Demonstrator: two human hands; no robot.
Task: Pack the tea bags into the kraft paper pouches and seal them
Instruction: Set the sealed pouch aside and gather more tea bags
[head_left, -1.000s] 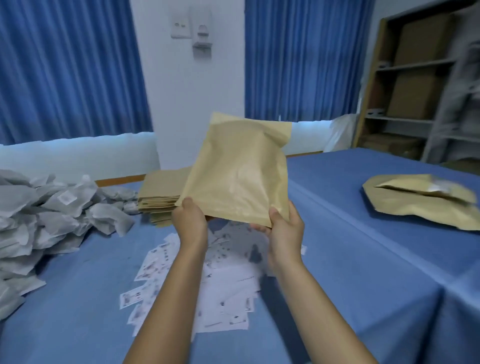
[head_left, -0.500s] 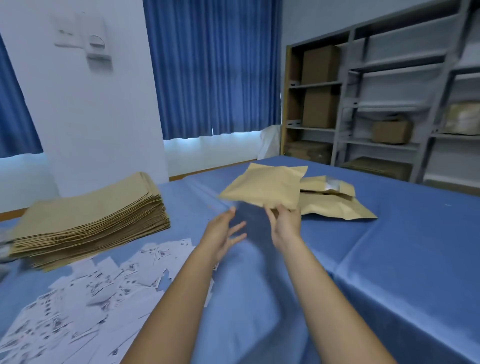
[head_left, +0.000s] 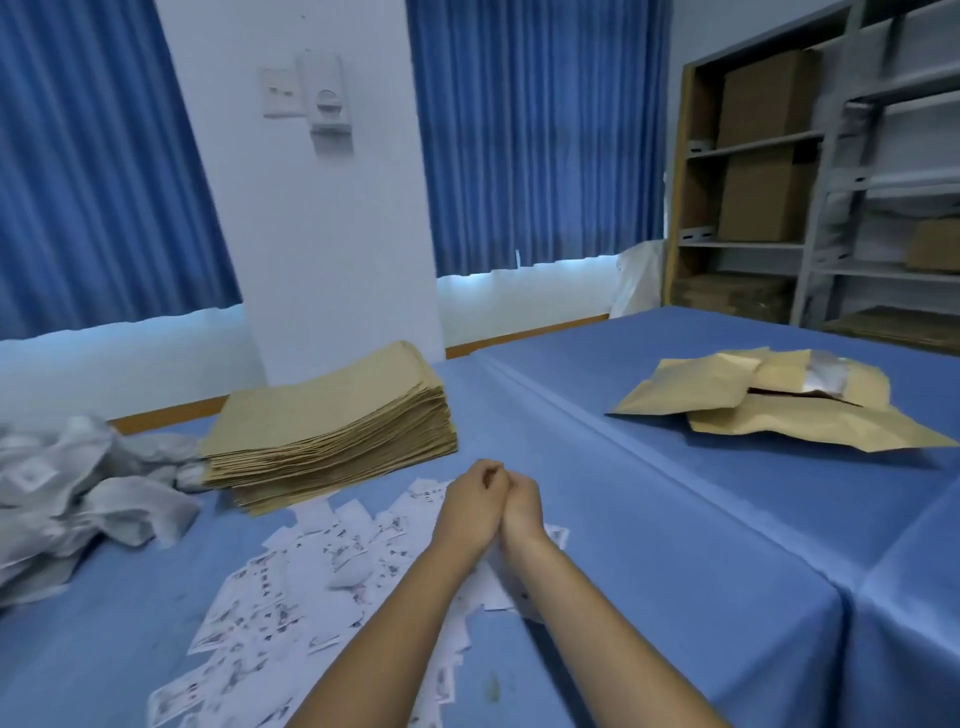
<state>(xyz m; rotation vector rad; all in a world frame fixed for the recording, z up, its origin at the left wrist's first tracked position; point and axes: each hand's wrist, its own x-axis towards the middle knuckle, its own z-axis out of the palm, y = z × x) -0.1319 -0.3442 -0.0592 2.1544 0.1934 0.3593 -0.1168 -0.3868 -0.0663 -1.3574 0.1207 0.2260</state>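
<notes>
You are leaning over the table (head_left: 649, 519) holding nothing, so I judge you are sitting between one pouch and the next. For the next one, be heading for the stack (head_left: 332, 415), which is lying just beyond your fingers (head_left: 489, 471) and to their left. Be lifting only the top pouch by a corner, since the sheets are lying tight and two could come away together. The tea bags (head_left: 78, 493), as I take the grey crumpled heap to be, are lying well to the left of your fingers. Be taking one while the other hand is holding the pouch mouth open. The slips (head_left: 322, 561) are lying scattered right under your fingers and wrists, so be dragging nothing across them. Your left hand (head_left: 467, 512) and right hand (head_left: 524, 506) are pressing together, fingers curling inward and gripping nothing that is showing.

As for containers, the stack's pouches are lying flat and looking empty. The packed pouches (head_left: 727, 395), well off to the right of your fingers, are looking puffed, though their contents are hiding from view. One is showing silver at its mouth, so it may be needing a seal.
</notes>
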